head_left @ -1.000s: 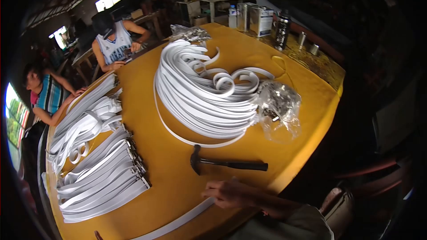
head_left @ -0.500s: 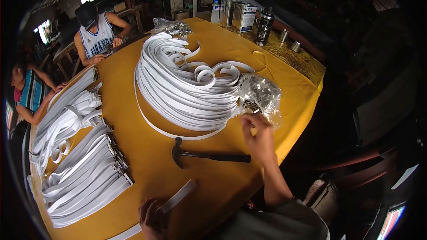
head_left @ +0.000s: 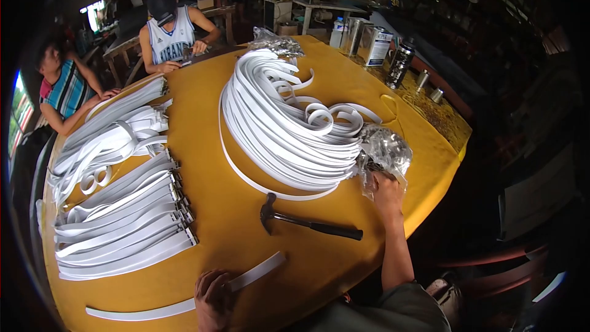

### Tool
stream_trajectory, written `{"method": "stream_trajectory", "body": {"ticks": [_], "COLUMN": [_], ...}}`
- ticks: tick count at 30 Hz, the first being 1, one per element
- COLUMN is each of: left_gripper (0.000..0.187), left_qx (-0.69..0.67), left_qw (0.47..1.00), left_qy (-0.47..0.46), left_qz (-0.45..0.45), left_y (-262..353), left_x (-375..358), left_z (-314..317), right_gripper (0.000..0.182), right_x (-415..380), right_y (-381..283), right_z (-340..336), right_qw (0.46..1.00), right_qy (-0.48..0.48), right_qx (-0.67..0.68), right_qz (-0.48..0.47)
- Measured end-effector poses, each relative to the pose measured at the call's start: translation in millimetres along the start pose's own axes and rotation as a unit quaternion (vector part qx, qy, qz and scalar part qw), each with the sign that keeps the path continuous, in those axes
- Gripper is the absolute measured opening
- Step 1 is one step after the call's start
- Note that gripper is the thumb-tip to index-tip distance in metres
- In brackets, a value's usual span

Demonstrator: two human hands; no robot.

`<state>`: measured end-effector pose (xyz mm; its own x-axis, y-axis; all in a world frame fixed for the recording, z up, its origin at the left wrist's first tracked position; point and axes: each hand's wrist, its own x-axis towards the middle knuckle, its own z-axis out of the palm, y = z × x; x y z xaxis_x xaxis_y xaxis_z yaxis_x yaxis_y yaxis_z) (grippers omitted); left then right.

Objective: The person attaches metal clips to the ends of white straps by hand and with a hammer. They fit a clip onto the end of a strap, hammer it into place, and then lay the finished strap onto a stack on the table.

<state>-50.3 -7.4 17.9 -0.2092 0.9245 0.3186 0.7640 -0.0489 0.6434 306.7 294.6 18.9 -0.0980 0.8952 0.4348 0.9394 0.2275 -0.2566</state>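
Observation:
My left hand (head_left: 214, 296) is closed around the middle of a white strap (head_left: 261, 270), which lies across the near part of the table with an end showing on either side. At the clear plastic bag (head_left: 390, 150), my right hand (head_left: 387, 193) reaches into the mouth, where small metal pieces show. Its fingertips are hidden there. Between the hands and the big bundle rests a hammer (head_left: 310, 224) with a black handle. The large curved bundle of white straps (head_left: 276, 141) touches the bag's left side.
White straps with metal buckles (head_left: 132, 215) lie stacked on the left of the yellow table (head_left: 215, 233). A second bag (head_left: 276, 43), a tin can (head_left: 375, 46) and a dark bottle (head_left: 401, 64) stand further back. Two people (head_left: 175, 37) are at the far left edge.
My right hand has moved forward into the plastic bag's mouth. My left hand still holds the strap. The view has shifted, so the table's things appear further right.

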Motion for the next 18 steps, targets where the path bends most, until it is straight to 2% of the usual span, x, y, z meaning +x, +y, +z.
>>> {"method": "stream_trajectory", "body": {"ticks": [1,3,7,9,10,11,13,14,15,17,18], "left_gripper": [0.04,0.017,0.019,0.013,0.024,0.024,0.027,0.033,0.04,0.051,0.053], "left_qx": [0.006,-0.006,-0.004,-0.034,0.006,0.005,-0.03,-0.07,-0.109,-0.189,-0.209], "left_qw": [1.0,0.997,0.993,0.983,0.987,0.987,0.964,0.942,0.913,0.815,0.82], "left_qy": [0.008,0.083,0.119,0.181,0.161,0.161,0.247,0.284,0.318,0.376,0.355], "left_qz": [-0.004,0.002,-0.014,-0.025,0.018,0.015,0.09,0.163,0.232,0.399,0.397], "left_y": [-0.1,9.6,12.8,15.7,14.0,20.7,39.0,49.2,60.6,90.9,101.6], "left_x": [-0.1,4.1,2.1,2.2,-0.4,-1.3,1.0,1.5,3.2,25.9,14.5], "left_z": [2.0,4.5,-1.6,-10.9,-21.4,-29.5,-49.4,-58.2,-65.9,-75.6,-86.0], "right_gripper": [0.02,0.018,0.014,0.006,0.006,0.008,0.009,0.011,0.012,0.015,0.018], "right_x": [-1.0,-0.2,1.9,1.8,1.6,1.7,1.4,1.3,-0.1,-3.2,-2.9], "right_y": [-0.9,-0.1,4.2,6.3,6.4,3.9,0.7,0.3,0.3,-0.4,0.1], "right_z": [2.4,7.0,15.4,16.9,16.2,14.4,12.4,13.1,13.5,15.5,14.1], "right_qw": [1.0,1.0,0.999,0.998,0.998,0.999,0.999,0.998,0.998,0.998,0.996], "right_qy": [0.009,0.024,0.045,0.056,0.055,0.037,0.016,0.021,0.024,0.052,0.084], "right_qx": [0.002,0.013,0.004,-0.014,-0.015,-0.027,-0.041,-0.05,-0.06,-0.045,-0.024], "right_qz": [0.016,0.006,0.023,0.002,0.001,0.01,0.014,0.009,0.004,-0.011,-0.021]}}
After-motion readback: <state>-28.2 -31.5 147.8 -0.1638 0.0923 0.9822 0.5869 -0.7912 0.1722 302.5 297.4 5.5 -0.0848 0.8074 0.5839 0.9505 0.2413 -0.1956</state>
